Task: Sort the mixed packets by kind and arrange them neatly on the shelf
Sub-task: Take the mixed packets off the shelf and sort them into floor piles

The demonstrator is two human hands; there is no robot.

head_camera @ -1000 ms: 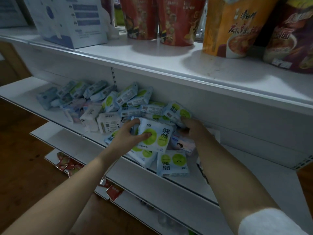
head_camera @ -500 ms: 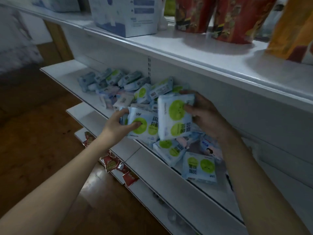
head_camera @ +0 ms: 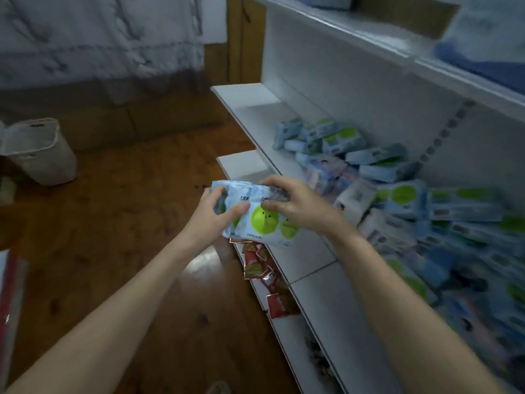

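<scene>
Both my hands hold light-blue packets with green circles point(head_camera: 262, 223), stacked together in front of the white shelf. My left hand point(head_camera: 216, 216) grips their left side and my right hand point(head_camera: 295, 203) grips their top and right side. They hang in the air over the front edge of the middle shelf point(head_camera: 255, 109). A jumbled pile of mixed blue, green and white packets point(head_camera: 403, 194) covers the right part of that shelf. The left end of the shelf is bare.
Red snack sachets point(head_camera: 261, 268) lie on a lower shelf under the held packets. A white bin point(head_camera: 37, 152) stands on the wooden floor at the left. An upper shelf point(head_camera: 397, 49) overhangs the pile. A red-edged object shows at the far left edge.
My hands drew the two packets out of the pile and brought them together, away from the shelf. The view swung left, so the pile now sits at the right.
</scene>
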